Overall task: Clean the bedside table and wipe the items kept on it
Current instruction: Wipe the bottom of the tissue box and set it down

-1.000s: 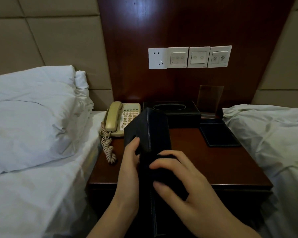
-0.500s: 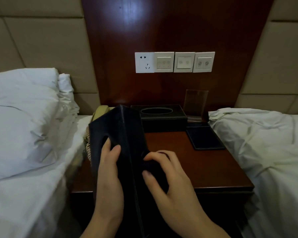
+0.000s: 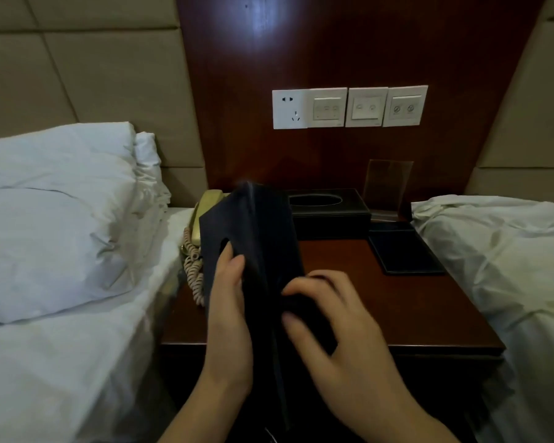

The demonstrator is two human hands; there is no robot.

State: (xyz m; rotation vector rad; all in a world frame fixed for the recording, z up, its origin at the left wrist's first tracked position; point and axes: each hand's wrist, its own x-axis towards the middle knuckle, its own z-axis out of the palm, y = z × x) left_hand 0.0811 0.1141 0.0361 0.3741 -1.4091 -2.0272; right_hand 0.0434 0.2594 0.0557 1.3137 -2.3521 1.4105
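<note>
Black leather-look box (image 3: 253, 238), probably stiff and light, being held above the desk (image 3: 413, 302): left hand (image 3: 227, 318) gripping its side, right hand (image 3: 343, 334) pressing a dark cloth (image 3: 304, 311) against it.

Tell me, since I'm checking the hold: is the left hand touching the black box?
Touching. The head view shows the left hand pressed flat against the black box, fingers lying on its side.

Item count, bedside counter (image 3: 397, 308):

2 hands: left hand (image 3: 229, 318), right hand (image 3: 339, 334). 2 black boxes: one between the fingers (image 3: 256, 251), 1 tissue box (image 3: 330, 212) beyond the fingers. 1 phone (image 3: 202, 212) left of the fingers, 1 black tray (image 3: 403, 251) and 1 clear stand (image 3: 389, 187) right of them. 4 wall plates (image 3: 349, 107) above. 2 pillows (image 3: 55, 215), 2 beds (image 3: 499, 257).
</note>
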